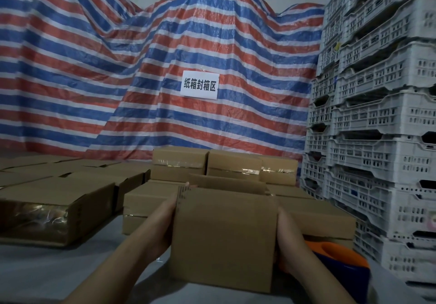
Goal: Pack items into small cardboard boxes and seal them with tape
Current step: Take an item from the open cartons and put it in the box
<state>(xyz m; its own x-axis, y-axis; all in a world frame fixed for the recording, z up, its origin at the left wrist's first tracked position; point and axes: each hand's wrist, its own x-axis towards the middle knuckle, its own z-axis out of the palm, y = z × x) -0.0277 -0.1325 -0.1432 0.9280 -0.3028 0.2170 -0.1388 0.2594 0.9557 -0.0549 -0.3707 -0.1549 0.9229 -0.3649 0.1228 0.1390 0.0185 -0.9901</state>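
You hold the small cardboard box (224,240) dead centre, near you, your left hand (165,218) pressed to its left wall and right hand (286,240) to its right. Its long axis runs left-right; its flaps stand open. The tape dispenser (330,254) lies just right, nearer your right hand.

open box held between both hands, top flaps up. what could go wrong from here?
1. The left hand and right hand only press the box by its sides, nothing under it; it could slip or its walls buckle.
2. Its flaps are still open, so anything inside might spill if it tips; the contents are not visible.
3. The orange and blue tape dispenser sits right beside the right hand and could get knocked.
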